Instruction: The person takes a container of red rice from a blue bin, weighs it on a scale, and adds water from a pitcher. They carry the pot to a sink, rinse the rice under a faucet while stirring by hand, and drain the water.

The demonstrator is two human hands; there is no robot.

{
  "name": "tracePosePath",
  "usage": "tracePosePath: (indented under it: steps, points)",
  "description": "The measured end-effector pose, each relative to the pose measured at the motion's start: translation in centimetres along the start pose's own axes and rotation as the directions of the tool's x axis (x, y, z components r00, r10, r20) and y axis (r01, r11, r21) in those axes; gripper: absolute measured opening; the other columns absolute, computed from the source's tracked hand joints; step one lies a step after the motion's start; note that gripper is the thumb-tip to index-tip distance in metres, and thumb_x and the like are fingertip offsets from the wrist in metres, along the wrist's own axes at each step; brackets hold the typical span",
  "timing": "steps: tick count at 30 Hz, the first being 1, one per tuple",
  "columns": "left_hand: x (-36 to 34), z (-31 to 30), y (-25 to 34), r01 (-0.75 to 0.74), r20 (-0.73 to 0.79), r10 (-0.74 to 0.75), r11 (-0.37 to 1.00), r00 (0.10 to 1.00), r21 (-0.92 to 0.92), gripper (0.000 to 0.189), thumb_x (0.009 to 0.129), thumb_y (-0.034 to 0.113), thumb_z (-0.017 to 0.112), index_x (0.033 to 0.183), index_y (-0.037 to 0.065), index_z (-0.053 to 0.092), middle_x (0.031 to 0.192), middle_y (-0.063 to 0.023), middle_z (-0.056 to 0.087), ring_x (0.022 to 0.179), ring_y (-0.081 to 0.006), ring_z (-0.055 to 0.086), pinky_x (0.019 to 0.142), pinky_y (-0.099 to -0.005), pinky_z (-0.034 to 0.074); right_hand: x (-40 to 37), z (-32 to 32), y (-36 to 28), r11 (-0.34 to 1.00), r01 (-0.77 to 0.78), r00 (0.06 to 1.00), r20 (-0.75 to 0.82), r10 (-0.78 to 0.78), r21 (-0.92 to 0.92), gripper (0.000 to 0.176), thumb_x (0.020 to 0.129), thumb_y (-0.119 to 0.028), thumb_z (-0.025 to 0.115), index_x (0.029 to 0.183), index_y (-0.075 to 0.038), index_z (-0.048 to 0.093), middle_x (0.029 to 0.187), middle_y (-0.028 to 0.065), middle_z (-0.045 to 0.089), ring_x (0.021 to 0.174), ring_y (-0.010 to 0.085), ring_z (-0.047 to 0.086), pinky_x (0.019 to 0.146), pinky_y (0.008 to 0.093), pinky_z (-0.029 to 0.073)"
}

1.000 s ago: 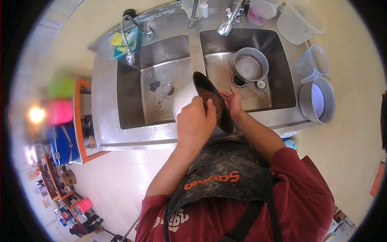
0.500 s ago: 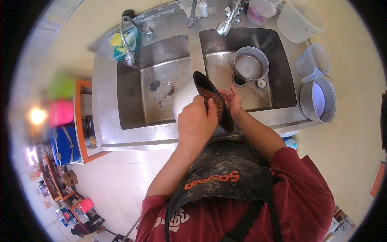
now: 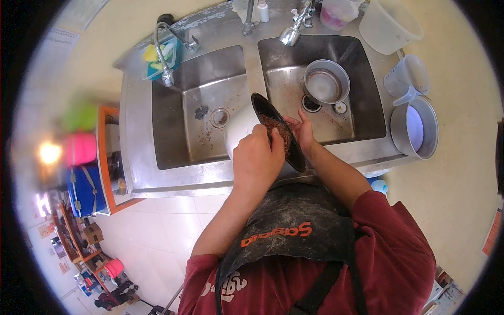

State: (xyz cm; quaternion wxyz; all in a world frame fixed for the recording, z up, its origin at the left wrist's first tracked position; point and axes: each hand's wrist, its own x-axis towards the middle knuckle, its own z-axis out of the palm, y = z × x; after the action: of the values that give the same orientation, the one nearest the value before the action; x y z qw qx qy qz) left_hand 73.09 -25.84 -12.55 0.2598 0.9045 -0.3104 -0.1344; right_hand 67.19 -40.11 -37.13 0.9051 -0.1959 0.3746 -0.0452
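Note:
A black-rimmed round dish (image 3: 256,103) is tilted on its side over the front of the sink divider, with brown, rough-textured material (image 3: 269,122) inside it. My left hand (image 3: 257,157) is closed at that material, its thumb side toward the dish; what its fingers grip is hidden. Along the dish's right edge, my right hand (image 3: 303,134) holds it, palm toward the dish and some fingertips hidden behind the rim. Behind my left hand is a smooth white rounded surface (image 3: 236,131), partly covered.
A round metal pan (image 3: 326,81) sits in the right sink basin (image 3: 367,115). Brown bits dot the left basin (image 3: 173,136). Flexible taps (image 3: 290,37) overhang both basins. On the right are a measuring jug (image 3: 404,79), another metal pan (image 3: 428,128) and a large tub (image 3: 388,26).
The camera view has shifted slightly. Both hands and the dish keep nearly the same position.

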Motion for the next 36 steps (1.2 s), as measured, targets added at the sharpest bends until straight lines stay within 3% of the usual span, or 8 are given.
tracePosePath:
  steps: [36]
  points:
    - [0.2, 0.7, 0.8, 0.001, -0.008, 0.000, 1.000, 1.000, 0.031, 0.031, 0.094, 0.028, 0.056, 0.079, 0.001, 0.057, 0.070, -0.0263, 0.063, 0.069, -0.0470, 0.063, 0.066, -0.0558, 0.050, 2.1, -2.0, 0.4, 0.997, -0.078, 0.996, 0.050, 0.076, 0.024, 0.084, 0.093, -0.066, 0.040, 0.134, 0.007, 0.051, 0.132, 0.0199, 0.058, 0.121, 0.0339, 0.055, 0.108, 0.0455, 0.039]
